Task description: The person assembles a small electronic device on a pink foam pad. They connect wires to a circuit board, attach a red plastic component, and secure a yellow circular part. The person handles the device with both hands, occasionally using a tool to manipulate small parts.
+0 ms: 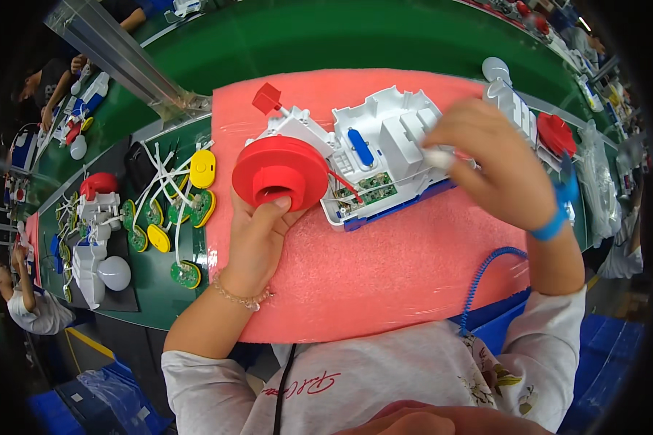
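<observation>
My left hand (257, 232) grips a red round plastic part (281, 172), a wide disc with a hollow hub, thumb at the hub's lower edge. The part sits at the left end of an opened white plastic housing (406, 141). Inside the housing are a green circuit board (377, 188), a blue oval piece (360, 147) and a red wire (346, 186). My right hand (486, 156) hovers over the housing's right end, fingers bent together, with a white cover on one fingertip. Whatever its fingertips hold is hidden. A blue wrist strap (551, 221) circles that wrist.
Pink foam (384, 283) lies under the housing. At left, yellow oval pieces (202, 169) with green boards and white cables lie beside another white assembly (91, 264). A red disc (556, 135) and clear plastic bags (598, 188) are at right. Several people work further off.
</observation>
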A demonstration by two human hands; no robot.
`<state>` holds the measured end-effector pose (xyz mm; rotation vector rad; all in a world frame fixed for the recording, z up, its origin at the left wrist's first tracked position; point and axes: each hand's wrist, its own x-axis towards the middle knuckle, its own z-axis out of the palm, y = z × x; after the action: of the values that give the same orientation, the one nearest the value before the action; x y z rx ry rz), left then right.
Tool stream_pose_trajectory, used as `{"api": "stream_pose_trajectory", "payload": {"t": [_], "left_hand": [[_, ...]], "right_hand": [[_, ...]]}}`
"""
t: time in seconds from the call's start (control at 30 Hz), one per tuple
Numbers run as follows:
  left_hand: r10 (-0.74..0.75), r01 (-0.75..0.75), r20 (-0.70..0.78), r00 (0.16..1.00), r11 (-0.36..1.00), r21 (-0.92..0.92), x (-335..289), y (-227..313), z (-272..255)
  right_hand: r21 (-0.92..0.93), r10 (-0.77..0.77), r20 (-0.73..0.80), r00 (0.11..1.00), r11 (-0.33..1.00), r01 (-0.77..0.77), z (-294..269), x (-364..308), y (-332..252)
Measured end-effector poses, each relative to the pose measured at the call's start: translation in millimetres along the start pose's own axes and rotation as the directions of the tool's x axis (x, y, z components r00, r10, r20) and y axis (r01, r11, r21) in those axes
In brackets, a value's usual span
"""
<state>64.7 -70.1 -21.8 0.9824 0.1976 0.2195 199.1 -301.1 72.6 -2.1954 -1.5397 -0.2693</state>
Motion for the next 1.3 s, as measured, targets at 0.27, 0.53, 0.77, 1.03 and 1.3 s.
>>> {"api": "stream_pose_trajectory", "payload": {"t": [0.27,0.53,0.77,1.03,1.3], "left_hand": [[-0.022,0.021,-0.067,0.998,1.0,-0.022,-1,0,2],[-0.032,0.03,-0.062,0.998,0.999,-0.041,-1,1,1],[0.089,-0.086,-0.069,0.994,0.996,0.039,-1,-8,-4],[0.111,-0.111,0.005,0.994,0.993,-0.046,-1,-4,-1],[0.09,-0.084,0.091,0.992,0.994,-0.067,-1,0,-1]], "right_hand": [[-0.123,0.032,0.565,0.825,0.991,0.046,57,53,-6],[0.107,0.043,0.689,0.724,0.981,-0.16,58,65,-1],[0.248,0.127,0.674,0.728,0.889,-0.385,53,72,-3],[0.058,0.073,0.422,0.904,0.993,-0.108,66,47,-1],[-0.104,0.01,0.419,0.908,0.994,0.037,68,44,-11]]}}
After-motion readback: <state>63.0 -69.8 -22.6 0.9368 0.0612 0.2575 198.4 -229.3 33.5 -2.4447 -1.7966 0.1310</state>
